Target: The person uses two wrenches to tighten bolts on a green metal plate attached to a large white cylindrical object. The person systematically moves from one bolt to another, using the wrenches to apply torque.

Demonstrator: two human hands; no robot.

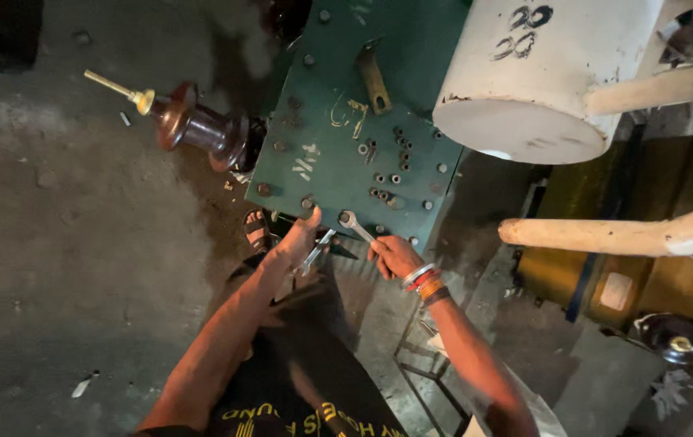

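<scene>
My right hand (392,254) grips a silver ring spanner (354,226) whose ring end sits on a bolt at the near edge of a green metal cover plate (338,162). A second silver spanner (316,252) is held in my left hand (294,245), just under the same edge of the plate. Bangles and red thread circle my right wrist. Several loose nuts and bolts (387,174) lie scattered on the plate. A brown porcelain bushing (201,129) with a brass stud sticks out from the plate's left side.
A large white cylindrical tank (540,73) with white pipes (613,235) stands at the upper right. A yellow block (629,283) sits below the pipes. My sandalled foot (257,232) rests on the grey concrete floor (79,243). A metal frame (423,356) lies near my right arm.
</scene>
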